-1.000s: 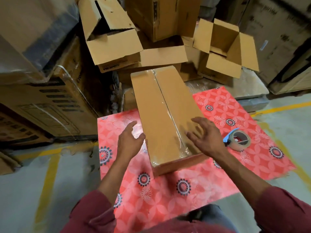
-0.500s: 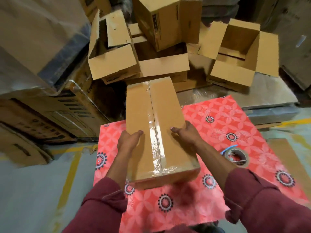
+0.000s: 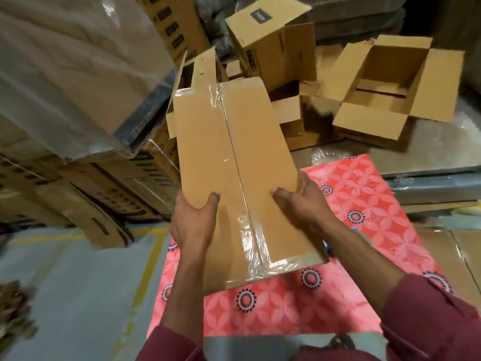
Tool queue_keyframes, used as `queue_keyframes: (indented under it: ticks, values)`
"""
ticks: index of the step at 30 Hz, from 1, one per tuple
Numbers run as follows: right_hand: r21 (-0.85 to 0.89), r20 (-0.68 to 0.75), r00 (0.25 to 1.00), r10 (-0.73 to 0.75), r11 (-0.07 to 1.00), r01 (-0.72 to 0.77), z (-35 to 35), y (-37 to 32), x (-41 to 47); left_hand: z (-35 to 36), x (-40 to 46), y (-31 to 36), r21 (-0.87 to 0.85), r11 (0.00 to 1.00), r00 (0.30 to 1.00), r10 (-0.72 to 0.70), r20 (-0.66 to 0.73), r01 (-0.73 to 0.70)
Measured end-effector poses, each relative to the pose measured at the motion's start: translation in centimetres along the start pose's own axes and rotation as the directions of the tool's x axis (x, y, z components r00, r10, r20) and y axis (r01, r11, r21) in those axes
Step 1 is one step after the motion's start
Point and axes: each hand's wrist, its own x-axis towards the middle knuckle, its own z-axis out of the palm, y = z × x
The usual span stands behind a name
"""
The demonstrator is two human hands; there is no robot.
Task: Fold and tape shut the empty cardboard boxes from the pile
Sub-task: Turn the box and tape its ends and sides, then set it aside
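A worker's left hand (image 3: 194, 222) and right hand (image 3: 303, 201) gripped opposite sides of a taped cardboard box (image 3: 242, 178), held above the red patterned mat (image 3: 364, 204). With thumbs on slick tape, the box could have slipped, judging by the hold.

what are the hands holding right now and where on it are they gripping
Both hands hold the taped-shut cardboard box. The left hand grips its left long edge and the right hand its right long edge, thumbs on top. The fingers underneath are hidden.

One taped box (image 3: 239, 178), two hands (image 3: 194, 225), one open box (image 3: 385, 92), one patterned mat (image 3: 364, 204)
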Motion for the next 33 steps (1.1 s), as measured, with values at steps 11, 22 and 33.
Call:
queue_keyframes:
  ticks: [11, 22, 33]
  values:
    - [-0.154, -0.282, 0.956, -0.083, 0.987, 0.041, -19.9, -3.1, -14.3, 5.6, -16.0, 7.4, -0.252, 0.961, 0.976, 0.154, 0.154, -0.112]
    - [-0.131, -0.524, 0.852, 0.004, 0.988, -0.084, -42.1, 0.0, -22.8, 18.2, -30.9, 18.4, -0.373, 0.927, 0.803, 0.24, 0.546, -0.023]
    - [0.036, -0.494, 0.797, 0.348, 0.924, -0.381, -63.9, 16.4, -23.2, 38.8, -46.9, 23.2, -0.084, 0.992, 0.631, 0.008, 0.776, 0.091]
